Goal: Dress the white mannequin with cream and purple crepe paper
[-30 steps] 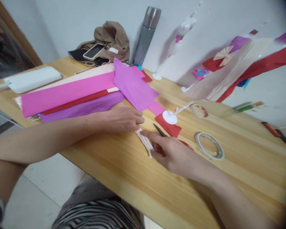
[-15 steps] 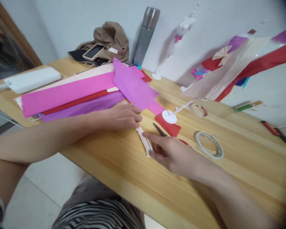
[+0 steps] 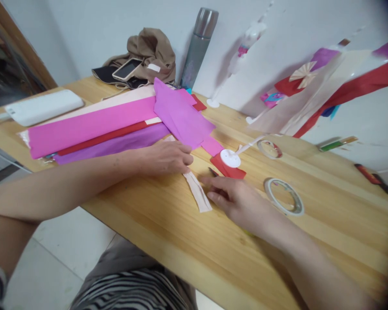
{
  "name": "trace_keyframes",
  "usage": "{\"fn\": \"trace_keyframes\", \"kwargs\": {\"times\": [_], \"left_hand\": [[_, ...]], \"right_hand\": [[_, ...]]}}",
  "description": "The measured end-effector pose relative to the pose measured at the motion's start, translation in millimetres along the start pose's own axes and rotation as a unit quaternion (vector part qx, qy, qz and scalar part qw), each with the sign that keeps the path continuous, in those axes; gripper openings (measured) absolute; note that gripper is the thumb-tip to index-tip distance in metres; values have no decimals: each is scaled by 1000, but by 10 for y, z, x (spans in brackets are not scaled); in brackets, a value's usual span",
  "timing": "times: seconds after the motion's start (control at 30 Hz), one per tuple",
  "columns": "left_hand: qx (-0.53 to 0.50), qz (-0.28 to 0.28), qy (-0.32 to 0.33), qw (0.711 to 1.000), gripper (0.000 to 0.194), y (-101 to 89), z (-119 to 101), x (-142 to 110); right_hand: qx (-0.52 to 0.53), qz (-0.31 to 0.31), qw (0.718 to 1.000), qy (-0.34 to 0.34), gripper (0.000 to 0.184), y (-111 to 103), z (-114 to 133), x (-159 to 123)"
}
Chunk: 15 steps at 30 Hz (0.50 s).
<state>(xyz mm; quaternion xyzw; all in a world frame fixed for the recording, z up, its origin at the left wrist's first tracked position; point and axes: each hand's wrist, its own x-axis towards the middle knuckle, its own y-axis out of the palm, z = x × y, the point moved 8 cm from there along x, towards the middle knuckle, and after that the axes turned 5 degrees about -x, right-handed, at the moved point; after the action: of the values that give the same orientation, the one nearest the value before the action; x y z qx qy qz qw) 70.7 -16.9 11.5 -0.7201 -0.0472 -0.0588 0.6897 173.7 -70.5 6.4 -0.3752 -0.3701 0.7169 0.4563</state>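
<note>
A narrow strip of pale pink crepe paper (image 3: 198, 193) lies flat on the table, slightly creased along its length. My left hand (image 3: 168, 157) rests over the strip's upper part, fingers curled down on it; a short end shows behind the knuckles. My right hand (image 3: 234, 196) hovers just right of the strip, holding nothing that I can see, thumb and forefinger apart. Under and behind its fingers lie scissors (image 3: 213, 172), mostly hidden with only the blade tips showing.
Purple crepe paper (image 3: 184, 116) and a magenta sheet (image 3: 97, 125) cover the back left. A balloon stand's white base (image 3: 230, 158) sits on red paper (image 3: 228, 170). Tape rolls (image 3: 284, 196) lie right. A power bank (image 3: 45, 107), phone (image 3: 127, 69) and flask (image 3: 198, 47) stand farther back.
My right hand has lifted off the paper strip and shifted right, over the scissors. The strip's near end now lies flatter and wider. My left hand stays in place.
</note>
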Motion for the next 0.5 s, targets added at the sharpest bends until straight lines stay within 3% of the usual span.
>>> {"fn": "trace_keyframes", "kwargs": {"times": [0.23, 0.5], "left_hand": [[-29, -53, 21, 998, 34, -48, -6, -19], [-28, 22, -24, 999, 37, 19, 41, 10]], "right_hand": [[-15, 3, 1000, -19, 20, 88, 99, -10], [-70, 21, 997, -7, 16, 176, 86, -41]]}}
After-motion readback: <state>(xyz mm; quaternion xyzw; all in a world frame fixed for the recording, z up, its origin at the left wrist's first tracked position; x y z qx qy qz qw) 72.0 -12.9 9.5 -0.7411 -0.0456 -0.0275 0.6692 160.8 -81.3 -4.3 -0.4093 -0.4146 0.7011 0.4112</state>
